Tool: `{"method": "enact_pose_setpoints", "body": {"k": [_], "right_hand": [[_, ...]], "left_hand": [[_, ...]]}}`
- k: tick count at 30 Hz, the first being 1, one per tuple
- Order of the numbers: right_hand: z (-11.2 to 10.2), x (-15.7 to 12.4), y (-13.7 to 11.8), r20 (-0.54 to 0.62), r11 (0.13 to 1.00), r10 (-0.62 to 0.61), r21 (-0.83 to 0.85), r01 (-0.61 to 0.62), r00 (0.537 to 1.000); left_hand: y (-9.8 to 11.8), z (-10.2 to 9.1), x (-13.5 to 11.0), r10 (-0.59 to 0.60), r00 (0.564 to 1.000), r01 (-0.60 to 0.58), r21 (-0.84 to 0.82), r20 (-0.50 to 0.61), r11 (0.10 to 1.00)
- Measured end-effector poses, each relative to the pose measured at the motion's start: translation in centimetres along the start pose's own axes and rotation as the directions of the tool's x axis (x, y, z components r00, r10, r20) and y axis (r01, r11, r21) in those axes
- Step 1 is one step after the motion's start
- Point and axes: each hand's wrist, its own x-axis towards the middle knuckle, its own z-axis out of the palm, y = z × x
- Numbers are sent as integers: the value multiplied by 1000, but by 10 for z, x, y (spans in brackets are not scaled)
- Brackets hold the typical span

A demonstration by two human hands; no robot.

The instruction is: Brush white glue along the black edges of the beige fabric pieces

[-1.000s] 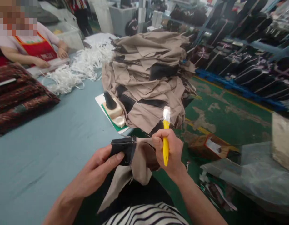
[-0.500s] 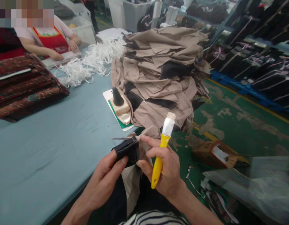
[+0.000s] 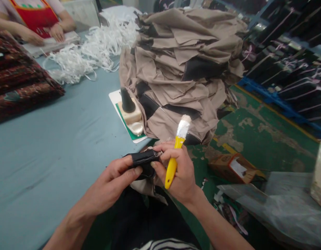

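The cloth [image 3: 146,157] is held between both hands, near the edge of the table [image 3: 53,159]. Its folded black part is gripped narrowly between the thumb and fingers of the left hand [image 3: 116,175]; some beige fabric is left hanging below. The cloth's other end is pinched by the fingertips of the right hand [image 3: 182,172], in which a yellow brush [image 3: 178,147] is also held (its whitened bristles are pointed up and away). Beyond, a beige and black pile [image 3: 181,86] is seen, with a cream device [image 3: 130,111], topped by a black cone, set beside it. White straps [image 3: 98,48] are heaped farther off.
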Motion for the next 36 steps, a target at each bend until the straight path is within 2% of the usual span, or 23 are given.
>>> {"method": "enact_pose_setpoints", "body": {"k": [3,7,12,15,20,22,25,27,31,36], "right_hand": [[1,3,8,15,992,67,103,-68,998],[-1,3,13,62,971,126,196,-135,990],[-5,4,14,131,977,79,185,-103,988],[-6,7,11,153,966,104,220,-137,983],[-1,9,3,176,895,236,344,-284,956],[4,8,1,168,861,289,386,-332,943],[9,4,-2,191,825,331,416,-382,924],[12,0,-4,212,817,336,418,-396,918],[12,-6,-11,223,820,303,433,-373,926],[13,-13,-21,168,856,224,437,-276,960]], "left_hand": [[1,-4,2,-45,998,47,-42,43,998],[-1,-4,-1,-79,997,79,-104,10,991],[8,2,-5,-96,995,85,-225,-38,971],[17,6,-8,-129,991,112,-290,-40,951],[22,11,-15,-257,965,202,-454,-62,868],[23,12,-19,-295,955,235,-512,-38,826],[22,13,-28,-306,952,251,-582,4,774],[20,14,-36,-294,956,226,-613,-10,757],[17,15,-50,-286,957,198,-599,-53,776],[13,17,-63,-215,970,138,-466,-117,874]]}}
